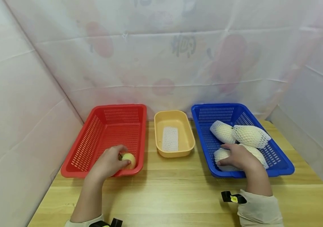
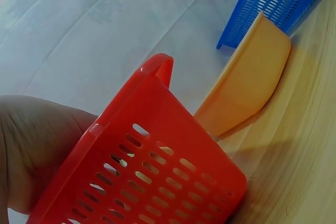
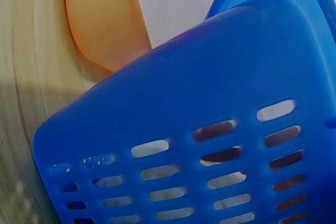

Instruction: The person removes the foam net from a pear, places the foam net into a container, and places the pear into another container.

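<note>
In the head view my left hand (image 1: 108, 161) reaches into the near right corner of a red basket (image 1: 101, 107). Its thumb and fingers grip a round, pale yellow-green fruit (image 1: 130, 160) with a dark stem; apple or pear, I cannot tell. My right hand (image 1: 240, 156) is inside a blue basket (image 1: 206, 157), thumb and forefinger around a fruit in white foam netting (image 1: 221, 154). Its other fingers are hidden. Further netted fruits (image 1: 250, 136) lie behind and beside it. In the right wrist view, the blue basket wall (image 3: 210, 66) mostly hides that hand.
Between the baskets stands a small yellow tub (image 1: 188, 138) with an empty white foam net (image 1: 170, 138) in it. All three containers stand on a wooden table (image 1: 175, 195). White sheeting (image 1: 164, 63) rises behind and at both sides.
</note>
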The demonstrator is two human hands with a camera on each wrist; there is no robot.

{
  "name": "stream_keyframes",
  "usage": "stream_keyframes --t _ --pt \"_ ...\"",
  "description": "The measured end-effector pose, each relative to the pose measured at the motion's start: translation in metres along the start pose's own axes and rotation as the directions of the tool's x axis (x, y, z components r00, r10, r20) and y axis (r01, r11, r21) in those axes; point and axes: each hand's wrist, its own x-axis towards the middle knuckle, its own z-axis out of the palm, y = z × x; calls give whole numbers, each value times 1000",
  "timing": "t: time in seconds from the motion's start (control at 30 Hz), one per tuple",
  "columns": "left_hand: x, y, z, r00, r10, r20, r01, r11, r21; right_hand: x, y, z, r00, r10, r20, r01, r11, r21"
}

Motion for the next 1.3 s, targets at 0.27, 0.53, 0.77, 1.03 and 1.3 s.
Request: stream_keyframes --t 0.27,0.53,0.77,1.03,1.3 --pt "0 2 -1 1000 20 -20 -20 1000 11 1 -1 2 1000 9 27 -7 999 -52" --pt "0 5 0 987 113 -117 -110 993 31 1 -7 4 996 2 92 -3 1000 9" --pt "-4 15 5 950 213 -227 -220 975 -5 2 -8 4 994 1 109 -2 1000 7" --pt "-11 39 14 907 336 -253 -380 913 -148 2 -5 5 997 -8 77 7 1000 7" --pt "-14 55 28 878 428 -215 -468 862 -195 0 -5 5 999 -48 -4 48 998 27"
